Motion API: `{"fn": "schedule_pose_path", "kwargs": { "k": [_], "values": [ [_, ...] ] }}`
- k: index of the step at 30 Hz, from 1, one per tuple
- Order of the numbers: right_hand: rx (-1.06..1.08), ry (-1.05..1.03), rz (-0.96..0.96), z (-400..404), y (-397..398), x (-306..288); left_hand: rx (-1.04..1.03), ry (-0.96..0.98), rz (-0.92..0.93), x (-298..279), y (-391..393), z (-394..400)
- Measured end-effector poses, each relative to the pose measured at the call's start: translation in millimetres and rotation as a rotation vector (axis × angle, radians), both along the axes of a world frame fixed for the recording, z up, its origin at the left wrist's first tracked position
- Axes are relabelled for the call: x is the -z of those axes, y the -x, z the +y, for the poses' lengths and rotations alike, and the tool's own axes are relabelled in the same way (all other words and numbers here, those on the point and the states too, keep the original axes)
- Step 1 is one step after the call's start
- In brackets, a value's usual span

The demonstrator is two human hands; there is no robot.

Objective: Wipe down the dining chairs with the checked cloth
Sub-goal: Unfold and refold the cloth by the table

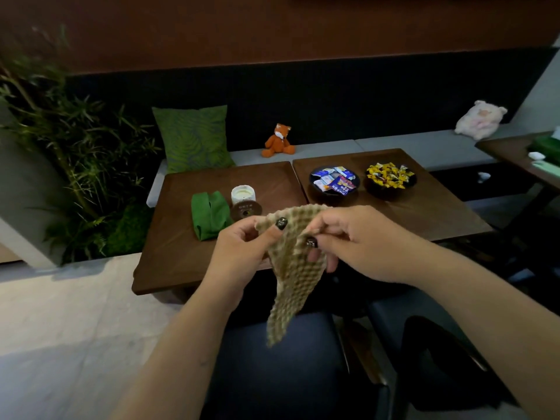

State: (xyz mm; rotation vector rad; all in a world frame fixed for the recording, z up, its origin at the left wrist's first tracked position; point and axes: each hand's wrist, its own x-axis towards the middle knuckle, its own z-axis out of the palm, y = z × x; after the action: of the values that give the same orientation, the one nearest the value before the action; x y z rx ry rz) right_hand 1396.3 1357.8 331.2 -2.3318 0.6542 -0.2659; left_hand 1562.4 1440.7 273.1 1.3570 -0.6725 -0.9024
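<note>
A tan and cream checked cloth (291,277) hangs in the air in front of me, over the near edge of the table. My left hand (239,253) pinches its upper left part between thumb and fingers. My right hand (354,244) pinches its upper right part, thumb on the front. The cloth's lower end dangles above a dark blue dining chair seat (281,368). A second dark chair (430,344) stands to the right of it, partly hidden by my right forearm.
Two brown wooden tables (181,253) stand side by side, carrying a green folded cloth (209,215), a white jar (243,194) and two dark bowls of sweets (333,181). Behind is a grey bench with a green cushion (194,137) and a fox toy (278,140). Plants stand left.
</note>
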Motion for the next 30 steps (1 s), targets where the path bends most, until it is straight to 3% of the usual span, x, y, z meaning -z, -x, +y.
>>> {"fn": "schedule_pose_path", "kwargs": {
  "k": [4, 6, 13, 18, 21, 25, 30],
  "values": [
    [-0.017, 0.42, -0.124, -4.8, -1.7, 4.1, 0.043, 0.062, 0.131, -3.7, 2.8, -0.9],
    [-0.004, 0.474, -0.181, -8.7, -2.9, 6.6, 0.058, 0.087, 0.149, -5.9, 3.7, -0.8],
    [-0.051, 0.23, -0.247, -1.5, -7.3, -1.7, 0.083, 0.055, 0.108, -14.7, 7.7, 1.9],
    [-0.036, 0.227, -0.257, -2.1, -12.5, -6.0, 0.127, 0.021, 0.042, -16.6, 10.9, 2.1],
    [0.022, 0.276, -0.269, -4.1, -16.3, -6.5, 0.169, 0.013, 0.032, -15.3, 11.1, 0.8],
    [0.105, 0.342, -0.272, -8.3, -19.8, -4.2, 0.272, 0.048, 0.151, -15.2, 8.1, 2.3],
    [0.311, 0.229, -0.341, -18.3, -19.8, 5.7, 0.383, 0.108, -0.006, -11.3, -0.7, 6.4]
  ]
}}
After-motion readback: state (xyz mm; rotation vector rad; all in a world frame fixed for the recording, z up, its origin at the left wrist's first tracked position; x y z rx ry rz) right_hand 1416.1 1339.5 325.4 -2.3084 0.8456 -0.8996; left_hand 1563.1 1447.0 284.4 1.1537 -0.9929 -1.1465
